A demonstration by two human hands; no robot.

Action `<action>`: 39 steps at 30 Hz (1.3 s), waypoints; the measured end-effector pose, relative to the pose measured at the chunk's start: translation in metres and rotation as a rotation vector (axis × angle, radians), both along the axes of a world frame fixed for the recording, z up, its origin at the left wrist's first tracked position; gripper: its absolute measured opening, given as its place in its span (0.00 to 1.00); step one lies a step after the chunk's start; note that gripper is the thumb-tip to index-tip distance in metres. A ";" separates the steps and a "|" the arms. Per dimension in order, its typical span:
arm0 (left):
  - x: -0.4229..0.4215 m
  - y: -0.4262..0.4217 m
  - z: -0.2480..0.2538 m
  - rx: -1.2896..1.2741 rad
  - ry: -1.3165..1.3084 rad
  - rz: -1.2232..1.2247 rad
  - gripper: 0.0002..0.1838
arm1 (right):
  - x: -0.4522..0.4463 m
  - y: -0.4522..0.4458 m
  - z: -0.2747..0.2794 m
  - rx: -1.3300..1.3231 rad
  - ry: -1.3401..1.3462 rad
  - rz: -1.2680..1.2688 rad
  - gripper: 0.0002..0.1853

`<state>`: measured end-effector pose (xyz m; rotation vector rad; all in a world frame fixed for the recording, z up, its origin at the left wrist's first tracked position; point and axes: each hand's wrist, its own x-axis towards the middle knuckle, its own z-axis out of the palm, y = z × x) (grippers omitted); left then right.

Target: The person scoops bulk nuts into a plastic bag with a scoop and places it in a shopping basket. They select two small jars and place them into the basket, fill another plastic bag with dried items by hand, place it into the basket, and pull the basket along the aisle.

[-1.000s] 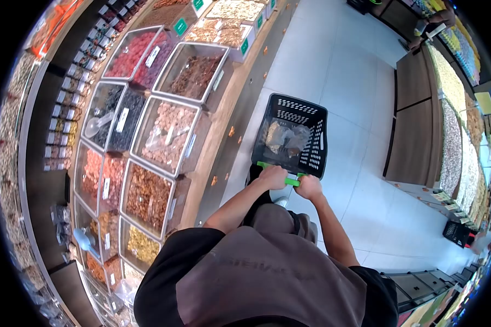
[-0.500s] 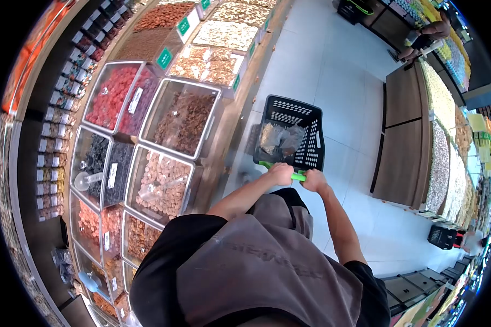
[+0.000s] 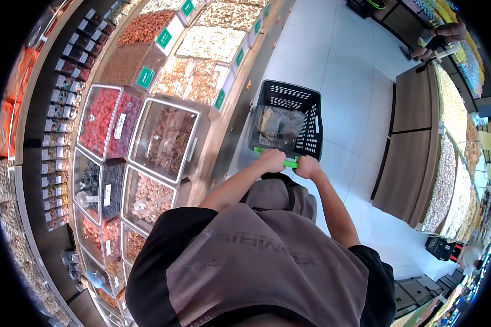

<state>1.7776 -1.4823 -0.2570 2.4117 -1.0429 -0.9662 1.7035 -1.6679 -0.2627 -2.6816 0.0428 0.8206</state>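
Both of my hands are closed round the green handle [image 3: 291, 163] of a black shopping basket [image 3: 312, 117]. My left hand [image 3: 272, 160] grips toward its left end, and my right hand [image 3: 309, 167] holds its right end. The basket, with perforated sides, stands out in front of my body low over the floor. Inside it lie clear plastic bags [image 3: 289, 128], one with something pale in it; their contents are hard to make out.
To the left runs a wooden counter with clear-lidded bins of dried red fruit [image 3: 99, 121] and brown pieces [image 3: 166, 141], plus open nuts [image 3: 213, 43]. A wooden display island [image 3: 414, 147] stands right. A person [image 3: 442, 35] is at the far right; another black basket [image 3: 437, 248] is lower right.
The bins on the left have slid down and left in view, and the people and island have shifted too. My hands keep their grip on the basket handle.
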 end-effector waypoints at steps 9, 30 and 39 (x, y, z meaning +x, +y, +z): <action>0.066 -0.036 0.004 0.081 -0.020 0.029 0.12 | 0.066 -0.030 0.002 0.013 0.018 0.011 0.15; 0.123 0.032 -0.045 -0.567 0.741 1.036 0.41 | 0.253 0.109 -0.043 0.862 0.203 -0.805 0.14; 0.208 0.061 -0.024 -0.062 0.273 1.130 0.20 | 0.335 0.131 -0.042 0.710 0.196 -0.408 0.23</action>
